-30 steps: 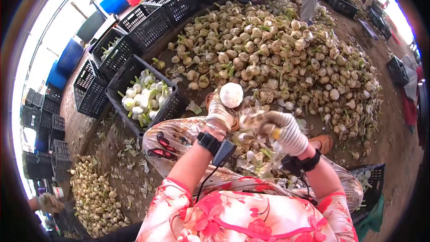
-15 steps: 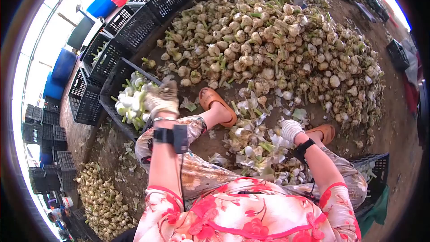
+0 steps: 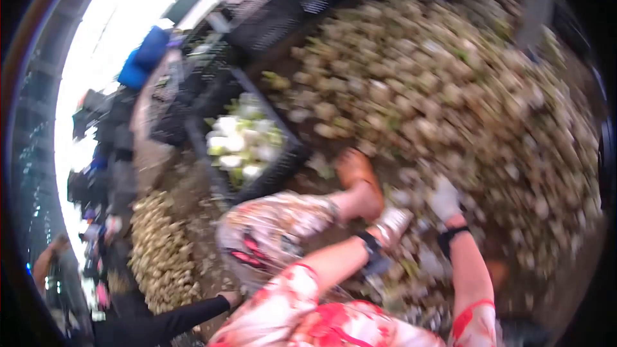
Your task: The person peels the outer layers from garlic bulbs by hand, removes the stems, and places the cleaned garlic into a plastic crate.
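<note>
My left hand point(image 3: 393, 223), in a pale glove, is over the peelings between my legs, just left of my right hand. My right hand point(image 3: 445, 199), also gloved, is at the near edge of the big heap of garlic bulbs point(image 3: 411, 83). Motion smears the fingers of both hands, so what they hold, if anything, does not show. Below them lie loose skins and trimmings point(image 3: 411, 270). To the left, a black crate point(image 3: 292, 154) contains peeled white garlic bulbs point(image 3: 234, 138) with greenish stems.
More black crates point(image 3: 270, 26) line the back left, with blue barrels point(image 3: 143, 58) beyond. A smaller garlic pile point(image 3: 164, 250) lies at left. Another person's dark sleeve and hand point(image 3: 229, 298) reach in at lower left. Another person's legs point(image 3: 536, 16) stand behind the heap.
My left hand has moved from the crate of white bulbs to the peelings beside my right hand. The view has swung left, and another person's dark sleeve now shows at lower left.
</note>
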Demonstrator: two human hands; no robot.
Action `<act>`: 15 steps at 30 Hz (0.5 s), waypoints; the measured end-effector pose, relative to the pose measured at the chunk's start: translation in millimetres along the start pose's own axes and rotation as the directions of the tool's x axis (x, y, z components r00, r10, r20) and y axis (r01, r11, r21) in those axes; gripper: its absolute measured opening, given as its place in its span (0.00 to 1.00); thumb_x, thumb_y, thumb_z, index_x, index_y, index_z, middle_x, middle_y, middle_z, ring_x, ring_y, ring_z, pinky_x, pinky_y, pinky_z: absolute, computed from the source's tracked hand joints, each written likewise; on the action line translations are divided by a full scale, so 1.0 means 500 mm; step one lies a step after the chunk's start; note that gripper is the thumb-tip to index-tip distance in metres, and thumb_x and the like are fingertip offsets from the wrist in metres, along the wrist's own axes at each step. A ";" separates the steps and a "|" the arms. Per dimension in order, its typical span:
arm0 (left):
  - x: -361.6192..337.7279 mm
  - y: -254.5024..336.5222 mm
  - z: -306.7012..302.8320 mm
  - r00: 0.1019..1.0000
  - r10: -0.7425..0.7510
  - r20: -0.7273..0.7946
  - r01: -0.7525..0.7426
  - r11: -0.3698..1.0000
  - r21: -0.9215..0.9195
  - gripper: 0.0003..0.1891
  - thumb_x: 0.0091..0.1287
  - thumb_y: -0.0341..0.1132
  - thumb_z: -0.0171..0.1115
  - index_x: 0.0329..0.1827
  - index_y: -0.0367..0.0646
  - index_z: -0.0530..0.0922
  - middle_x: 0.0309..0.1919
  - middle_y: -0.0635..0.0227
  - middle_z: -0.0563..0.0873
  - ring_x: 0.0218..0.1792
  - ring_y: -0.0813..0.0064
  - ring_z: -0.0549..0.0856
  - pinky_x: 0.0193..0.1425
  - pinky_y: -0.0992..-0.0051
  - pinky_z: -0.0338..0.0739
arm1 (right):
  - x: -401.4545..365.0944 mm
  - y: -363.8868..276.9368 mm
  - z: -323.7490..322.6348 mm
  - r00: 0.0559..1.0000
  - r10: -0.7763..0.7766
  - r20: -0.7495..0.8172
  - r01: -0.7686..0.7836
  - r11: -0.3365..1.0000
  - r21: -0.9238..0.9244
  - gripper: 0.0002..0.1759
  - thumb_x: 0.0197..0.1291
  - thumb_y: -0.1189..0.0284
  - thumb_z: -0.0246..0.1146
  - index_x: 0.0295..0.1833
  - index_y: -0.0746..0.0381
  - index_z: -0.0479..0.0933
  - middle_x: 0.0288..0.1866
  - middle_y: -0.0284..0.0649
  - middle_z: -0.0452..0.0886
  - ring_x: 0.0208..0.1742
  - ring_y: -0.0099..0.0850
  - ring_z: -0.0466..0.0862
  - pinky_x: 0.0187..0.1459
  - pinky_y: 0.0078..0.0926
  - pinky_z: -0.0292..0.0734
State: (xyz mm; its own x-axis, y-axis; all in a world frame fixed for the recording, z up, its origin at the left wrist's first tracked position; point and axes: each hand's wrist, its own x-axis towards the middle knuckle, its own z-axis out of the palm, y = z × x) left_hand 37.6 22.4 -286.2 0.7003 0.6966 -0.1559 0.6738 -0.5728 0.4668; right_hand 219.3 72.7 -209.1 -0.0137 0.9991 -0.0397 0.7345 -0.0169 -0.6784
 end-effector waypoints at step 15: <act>0.052 -0.014 0.031 0.942 -0.306 0.138 0.334 0.892 -0.304 0.13 0.64 0.39 0.46 0.41 0.42 0.77 0.29 0.54 0.81 0.32 0.57 0.80 0.35 0.63 0.71 | 0.025 0.100 0.074 0.909 0.371 0.191 -0.270 0.871 -0.410 0.22 0.44 0.74 0.57 0.50 0.61 0.70 0.44 0.51 0.75 0.45 0.50 0.74 0.48 0.39 0.70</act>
State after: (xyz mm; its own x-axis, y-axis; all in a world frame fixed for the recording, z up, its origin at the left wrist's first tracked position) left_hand 54.7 37.7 -307.2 0.4862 0.7720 -0.4095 0.7633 -0.1470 0.6291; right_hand 231.0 83.2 -270.6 0.1303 0.8941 -0.4284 0.9220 -0.2682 -0.2793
